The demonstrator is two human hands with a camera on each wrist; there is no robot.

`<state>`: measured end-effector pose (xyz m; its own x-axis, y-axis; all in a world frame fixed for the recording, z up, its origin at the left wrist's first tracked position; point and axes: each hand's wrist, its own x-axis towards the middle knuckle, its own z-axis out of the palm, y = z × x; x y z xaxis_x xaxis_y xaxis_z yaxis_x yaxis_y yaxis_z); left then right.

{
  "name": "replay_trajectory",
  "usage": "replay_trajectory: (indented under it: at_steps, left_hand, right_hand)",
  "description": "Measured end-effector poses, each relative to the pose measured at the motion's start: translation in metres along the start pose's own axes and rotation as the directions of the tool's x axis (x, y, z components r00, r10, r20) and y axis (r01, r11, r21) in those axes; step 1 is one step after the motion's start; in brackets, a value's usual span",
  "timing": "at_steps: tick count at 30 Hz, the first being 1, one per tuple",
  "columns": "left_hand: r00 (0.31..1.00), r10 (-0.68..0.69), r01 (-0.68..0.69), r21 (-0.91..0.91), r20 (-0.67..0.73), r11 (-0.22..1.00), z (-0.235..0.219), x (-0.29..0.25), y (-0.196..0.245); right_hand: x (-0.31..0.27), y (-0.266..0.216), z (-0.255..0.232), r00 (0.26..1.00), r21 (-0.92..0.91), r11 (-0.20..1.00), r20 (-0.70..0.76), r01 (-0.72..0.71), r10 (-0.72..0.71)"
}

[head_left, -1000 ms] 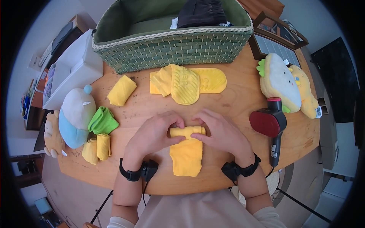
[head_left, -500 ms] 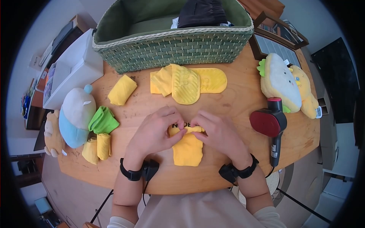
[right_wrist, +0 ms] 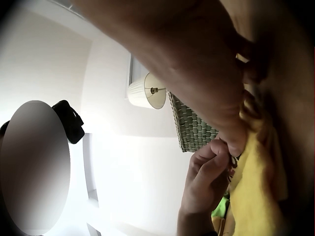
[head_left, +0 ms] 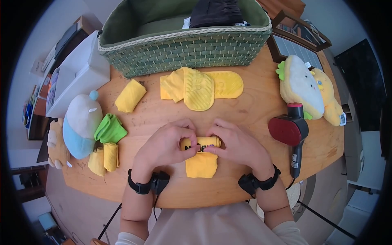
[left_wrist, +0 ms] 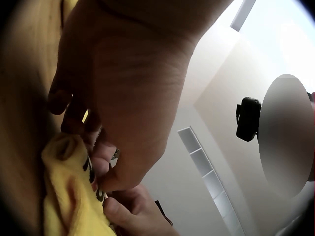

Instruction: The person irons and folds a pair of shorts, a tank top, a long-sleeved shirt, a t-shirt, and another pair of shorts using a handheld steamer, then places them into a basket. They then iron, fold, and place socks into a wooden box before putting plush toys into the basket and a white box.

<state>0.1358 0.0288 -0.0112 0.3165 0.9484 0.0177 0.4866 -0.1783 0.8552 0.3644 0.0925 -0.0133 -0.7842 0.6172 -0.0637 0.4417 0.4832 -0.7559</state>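
A yellow sock (head_left: 201, 165) lies on the table in front of the person, its far end folded into a thick roll with dark lettering on top. My left hand (head_left: 173, 139) pinches the left part of this roll, and my right hand (head_left: 230, 141) pinches it from the right. Their thumbs nearly meet at the lettering. In the left wrist view the sock (left_wrist: 71, 191) bunches beside the fingers; the right wrist view shows its cloth (right_wrist: 256, 182) hanging below the fingertips.
Beyond the hands lies a pair of yellow grip-soled socks (head_left: 199, 92) before a green woven basket (head_left: 183, 53). Rolled yellow bundles (head_left: 130, 96), a green cloth (head_left: 110, 128) and plush toys (head_left: 81, 126) are at left. A red-black handheld appliance (head_left: 288, 130) and more plush toys (head_left: 300, 87) stand right.
Both hands have turned the sock's far end over toward the person; the lettering, hidden a second ago, now faces up on the roll. The flat near part has become shorter.
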Motion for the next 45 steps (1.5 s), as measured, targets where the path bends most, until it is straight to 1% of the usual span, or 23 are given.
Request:
replay_trajectory:
  at_steps: [1,4,5,7,9,11,12,14,16,20,22,23,25,26,28,30,31,32,34,37,41,43,45]
  left_hand:
    - [1.0,-0.001,0.001,0.0,-0.001,1.0,-0.001,0.0,-0.001]
    - [0.997,-0.053,0.052,0.014,0.065,0.999,-0.003,0.0,-0.006]
    - [0.998,-0.059,0.058,0.012,0.031,0.998,-0.003,0.0,-0.006]
    - [0.998,-0.064,0.064,0.011,-0.002,0.998,-0.002,0.001,-0.003]
    - [0.99,-0.143,0.143,0.031,0.014,0.989,-0.004,0.002,0.004]
    - [0.987,-0.156,0.155,0.023,0.03,0.988,-0.003,0.003,0.005]
    - [0.985,-0.167,0.167,0.016,0.046,0.986,-0.003,0.003,0.006]
    - [0.987,-0.155,0.155,0.019,0.029,0.988,-0.002,0.003,0.004]
    - [0.99,-0.143,0.143,0.022,0.014,0.99,-0.002,0.003,0.003]
    - [0.993,-0.115,0.115,-0.013,0.04,0.993,-0.003,0.002,0.003]
    - [0.991,-0.12,0.122,-0.033,0.059,0.992,-0.002,0.002,0.002]
    - [0.989,-0.123,0.128,-0.055,0.088,0.99,-0.001,0.002,0.002]
    - [0.985,-0.124,0.133,-0.076,0.12,0.988,0.0,0.002,0.002]
    - [0.984,-0.127,0.136,-0.066,0.124,0.988,0.0,0.002,0.002]
    - [0.983,-0.131,0.139,-0.054,0.129,0.989,0.0,0.002,0.004]
    - [0.968,-0.173,0.169,0.036,0.182,0.985,-0.003,0.003,0.01]
    - [0.968,-0.173,0.169,0.036,0.183,0.985,-0.003,0.003,0.011]
    - [0.966,-0.177,0.168,0.061,0.19,0.984,-0.003,0.003,0.011]
    - [0.964,-0.181,0.167,0.086,0.196,0.982,-0.003,0.004,0.013]
    - [0.952,-0.227,0.208,0.113,0.203,0.972,-0.003,0.005,0.013]
    - [0.959,-0.197,0.178,0.104,0.206,0.978,-0.003,0.004,0.012]
    - [0.959,-0.193,0.175,0.1,0.208,0.979,-0.002,0.004,0.011]
    - [0.976,-0.143,0.136,0.052,0.166,0.989,0.0,0.003,0.008]
  right_hand:
    - [0.0,-0.001,-0.001,0.999,0.027,1.0,0.049,0.007,-0.008]
    - [-0.003,-0.001,0.002,0.997,0.059,0.998,0.076,0.025,-0.03]
    - [-0.003,-0.001,0.002,0.997,0.059,0.998,0.076,0.025,-0.03]
    - [-0.003,-0.001,0.002,0.987,0.117,0.993,0.156,0.017,-0.036]
    - [-0.003,-0.001,0.004,0.987,0.131,0.99,0.149,0.044,-0.064]
    - [-0.002,-0.003,0.005,0.986,0.145,0.987,0.143,0.07,-0.09]
    - [-0.002,-0.006,0.004,0.99,0.127,0.989,0.105,0.082,-0.096]
    - [0.0,-0.008,0.005,0.993,0.109,0.99,0.067,0.093,-0.101]
    - [0.002,-0.008,0.005,0.993,0.002,0.993,-0.004,0.115,-0.115]
    - [0.0,-0.009,0.003,0.995,-0.049,0.994,-0.002,0.102,-0.102]
    - [-0.005,-0.012,-0.001,0.996,0.052,0.994,0.01,0.093,-0.094]
    - [-0.006,-0.013,-0.003,0.996,0.053,0.994,0.01,0.093,-0.094]
    - [-0.008,-0.014,-0.008,0.994,0.083,0.996,0.1,0.034,-0.043]
    - [-0.007,-0.014,-0.009,0.994,0.084,0.996,0.099,0.033,-0.041]
    - [-0.007,-0.014,-0.01,0.986,0.123,0.992,0.167,-0.04,0.019]
    - [-0.007,-0.014,-0.01,0.982,0.131,0.989,0.185,-0.063,0.038]
    - [-0.008,-0.013,-0.009,0.977,0.138,0.987,0.205,-0.086,0.056]
    - [-0.008,-0.011,-0.007,0.977,0.139,0.987,0.205,-0.087,0.057]
    - [-0.009,-0.005,-0.002,0.982,0.095,0.995,0.189,0.013,-0.03]
    - [-0.007,-0.004,-0.003,0.968,0.054,0.999,0.25,0.0,-0.013]
    - [-0.006,-0.004,-0.001,0.974,0.038,0.999,0.227,0.013,-0.021]
    - [-0.005,-0.007,-0.002,0.972,-0.002,1.0,0.236,-0.018,0.018]
    - [-0.005,-0.007,-0.001,0.974,-0.01,1.0,0.226,-0.016,0.018]
